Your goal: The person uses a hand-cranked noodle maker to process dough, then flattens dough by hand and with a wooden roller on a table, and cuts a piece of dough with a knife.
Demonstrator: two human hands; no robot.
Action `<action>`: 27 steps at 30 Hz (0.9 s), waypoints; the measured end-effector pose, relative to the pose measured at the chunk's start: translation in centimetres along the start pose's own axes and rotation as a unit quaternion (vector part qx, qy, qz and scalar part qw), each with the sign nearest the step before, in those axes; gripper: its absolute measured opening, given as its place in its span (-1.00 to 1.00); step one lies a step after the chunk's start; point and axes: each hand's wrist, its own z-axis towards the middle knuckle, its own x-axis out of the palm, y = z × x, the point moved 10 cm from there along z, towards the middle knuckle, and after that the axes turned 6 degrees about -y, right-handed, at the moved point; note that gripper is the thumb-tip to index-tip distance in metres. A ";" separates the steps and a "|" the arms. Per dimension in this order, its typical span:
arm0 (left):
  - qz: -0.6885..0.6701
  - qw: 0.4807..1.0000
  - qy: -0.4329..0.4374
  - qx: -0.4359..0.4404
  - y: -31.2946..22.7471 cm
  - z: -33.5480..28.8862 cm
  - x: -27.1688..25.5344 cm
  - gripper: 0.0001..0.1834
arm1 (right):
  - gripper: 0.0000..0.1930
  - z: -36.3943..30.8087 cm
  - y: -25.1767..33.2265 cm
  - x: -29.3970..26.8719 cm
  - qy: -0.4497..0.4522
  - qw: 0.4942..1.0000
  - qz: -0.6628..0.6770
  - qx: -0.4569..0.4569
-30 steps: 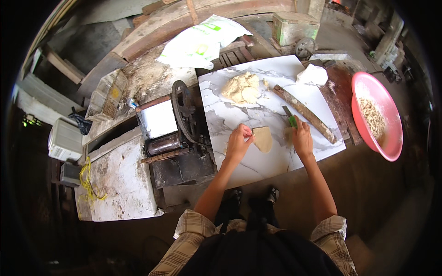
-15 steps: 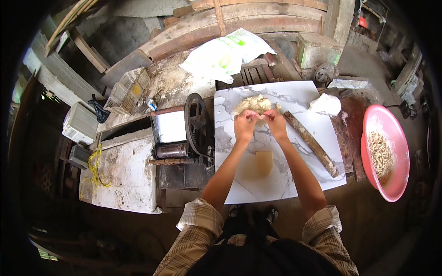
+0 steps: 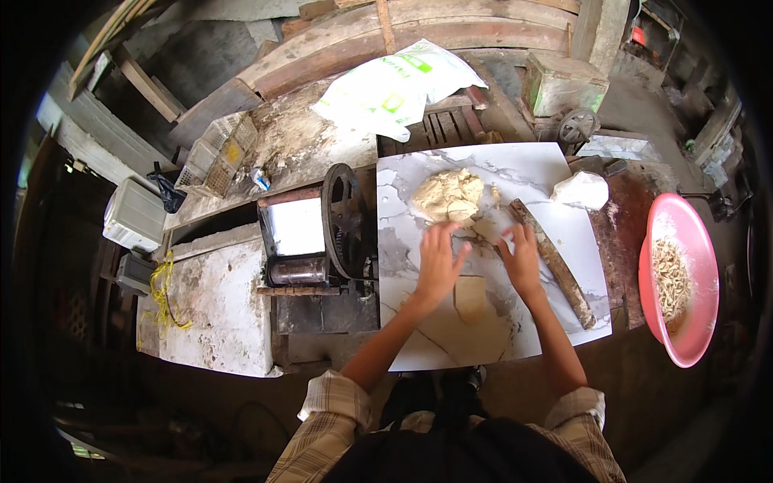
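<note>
On the white marble surface (image 3: 555, 173) of a rough wooden shed, both hands have drawn back from the dough lump (image 3: 448, 196): left hand (image 3: 439, 262) spread flat, right hand (image 3: 522, 256) loosely open, flanking a flat dough piece (image 3: 470, 295). Beside them, a pink basin (image 3: 702, 241) holds pale strips.

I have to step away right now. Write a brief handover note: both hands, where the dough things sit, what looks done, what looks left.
Left hand: open, palm down on the white slab, empty.
Right hand: on a small dough piece just below the big dough lump; grip unclear.
Flattened dough square lies between the forearms.
Rolling stick lies right of the right hand, untouched.
Pink basin at far right holds cut strips.
Done: one flattened square, some strips.
Left: most of the lump is unworked.
</note>
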 end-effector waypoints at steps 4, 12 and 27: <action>0.075 0.990 0.097 0.069 -4.2 -6.9 1.7 -0.26 | -0.62 -5.6 -0.7 -3.2 0.028 0.990 -0.130 -0.037; 0.219 0.967 0.126 0.019 -6.5 -13.9 2.6 -0.06 | -0.54 -7.2 -3.2 -3.5 0.091 0.987 -0.081 -0.105; 0.218 0.973 0.053 -0.044 -8.8 -17.6 0.3 -0.16 | -0.31 -11.3 7.3 -3.8 0.231 0.831 -0.222 -0.455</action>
